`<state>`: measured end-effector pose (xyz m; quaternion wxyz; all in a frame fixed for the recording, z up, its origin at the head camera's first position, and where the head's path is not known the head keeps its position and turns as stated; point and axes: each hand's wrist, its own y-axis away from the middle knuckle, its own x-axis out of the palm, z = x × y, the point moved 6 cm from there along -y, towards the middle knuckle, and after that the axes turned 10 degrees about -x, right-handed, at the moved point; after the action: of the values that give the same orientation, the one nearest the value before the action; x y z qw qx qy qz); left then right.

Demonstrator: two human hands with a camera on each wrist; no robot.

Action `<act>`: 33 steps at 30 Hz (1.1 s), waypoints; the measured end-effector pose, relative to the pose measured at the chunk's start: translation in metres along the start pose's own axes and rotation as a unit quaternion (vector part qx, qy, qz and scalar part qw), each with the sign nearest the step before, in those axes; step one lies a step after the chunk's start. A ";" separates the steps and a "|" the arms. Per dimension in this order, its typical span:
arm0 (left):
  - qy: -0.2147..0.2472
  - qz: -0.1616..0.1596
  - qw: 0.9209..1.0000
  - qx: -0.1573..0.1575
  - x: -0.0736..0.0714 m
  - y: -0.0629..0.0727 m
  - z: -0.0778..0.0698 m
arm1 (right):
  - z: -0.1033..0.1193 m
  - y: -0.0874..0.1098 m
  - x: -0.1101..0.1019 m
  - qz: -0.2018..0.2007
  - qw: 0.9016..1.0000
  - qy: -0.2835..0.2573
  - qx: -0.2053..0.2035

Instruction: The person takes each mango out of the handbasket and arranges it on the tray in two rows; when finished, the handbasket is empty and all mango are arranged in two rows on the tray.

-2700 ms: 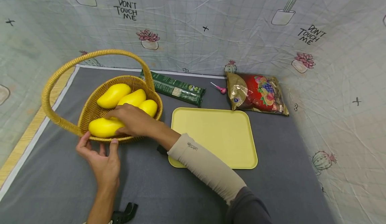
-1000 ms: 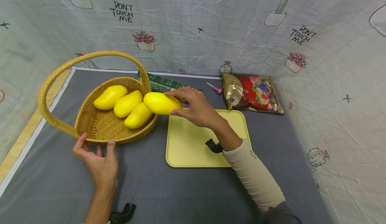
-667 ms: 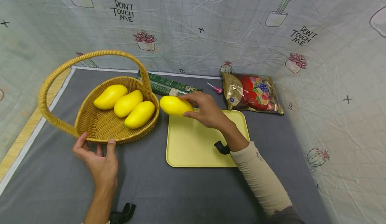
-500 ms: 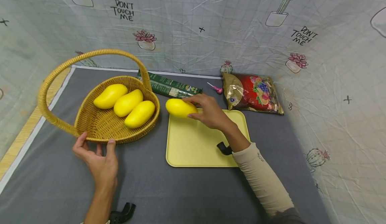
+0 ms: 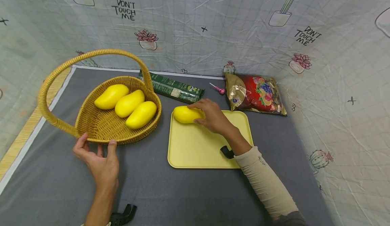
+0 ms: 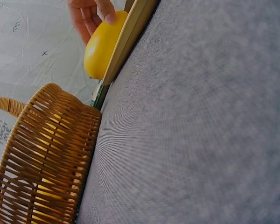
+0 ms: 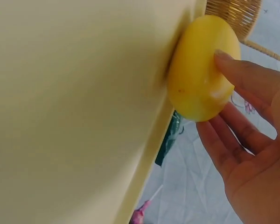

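Observation:
My right hand (image 5: 214, 117) holds a yellow mango (image 5: 184, 114) between thumb and fingers, at the far left corner of the pale yellow tray (image 5: 201, 151). In the right wrist view, the thumb presses one side of the mango (image 7: 203, 70) and the fingertips touch its end. Whether it bears fully on the tray, I cannot tell. My left hand (image 5: 102, 165) grips the near rim of the woven basket (image 5: 103, 126), thumb and fingers at its edge. Three more mangoes, one nearest the tray (image 5: 141, 115), lie inside. The left wrist view shows the basket wall (image 6: 46, 158) close up.
Behind the tray lies a long green packet (image 5: 173, 89). A pink lollipop (image 5: 220, 90) and a red and gold bag (image 5: 257, 94) are at the back right. A patterned cloth (image 5: 189, 43) hangs behind the grey tabletop (image 5: 170, 199).
My right hand has taken a mango out of the basket, carried it rightward and lowered it to the tray's far left corner. The left hand has stayed at the basket rim.

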<state>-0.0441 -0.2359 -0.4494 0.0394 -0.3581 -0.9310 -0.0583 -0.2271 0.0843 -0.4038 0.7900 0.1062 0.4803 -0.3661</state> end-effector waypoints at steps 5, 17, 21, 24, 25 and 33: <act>-0.004 -0.001 1.000 -0.001 0.000 0.000 0.000 | 0.002 0.001 0.001 -0.006 1.000 0.000 0.005; -0.008 0.000 1.000 0.003 0.000 0.000 0.001 | 0.037 -0.010 -0.014 -0.038 0.999 -0.004 -0.036; -0.008 -0.004 1.000 0.002 -0.001 0.000 0.001 | 0.054 -0.022 -0.016 -0.050 0.997 -0.015 -0.064; -0.006 -0.006 1.000 0.001 -0.001 0.000 0.001 | 0.064 -0.033 -0.013 -0.053 0.995 -0.021 -0.077; -0.004 -0.006 1.000 0.002 -0.001 0.000 0.001 | 0.067 -0.037 -0.012 -0.052 0.995 -0.023 -0.079; 0.003 -0.007 1.000 0.010 -0.001 0.000 0.000 | 0.087 -0.070 0.008 -0.018 0.995 -0.040 -0.084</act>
<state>-0.0431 -0.2364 -0.4491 0.0456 -0.3508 -0.9340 -0.0505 -0.2136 -0.0145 -0.3532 0.8082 0.0162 0.4791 -0.3421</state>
